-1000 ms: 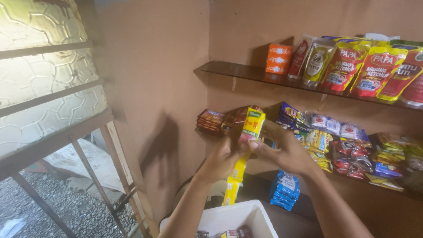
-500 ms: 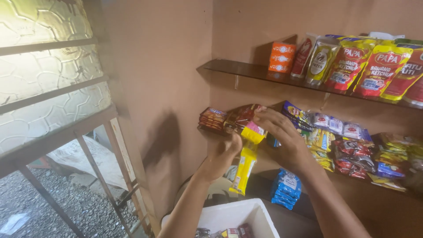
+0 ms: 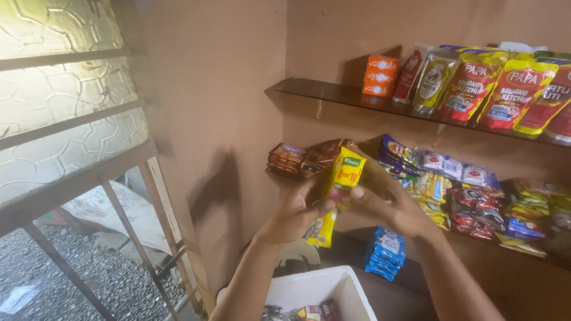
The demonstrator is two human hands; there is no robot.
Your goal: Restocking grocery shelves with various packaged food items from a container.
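Both my hands hold a strip of small yellow sachets point(image 3: 344, 178) in front of a shelf wall. My left hand point(image 3: 294, 213) grips the strip from the left, thumb on its middle, and the lower end point(image 3: 323, 230) hangs down below it. My right hand point(image 3: 389, 205) pinches the strip from the right side. Behind the strip, brown and red sachet packs point(image 3: 300, 159) hang on the wall. Blue sachet packs point(image 3: 386, 252) hang lower, under my right wrist.
An upper wooden shelf point(image 3: 321, 92) carries an orange box point(image 3: 380, 76) and several red and yellow sauce pouches point(image 3: 505, 89). More coloured sachet strips point(image 3: 476, 190) hang at the right. A white foam box point(image 3: 315, 291) with small packs stands below. A barred window point(image 3: 71, 154) is on the left.
The yellow strip went down and left half a second ago, then came back up. Both hands now close on its top part, nearer the middle of the view.
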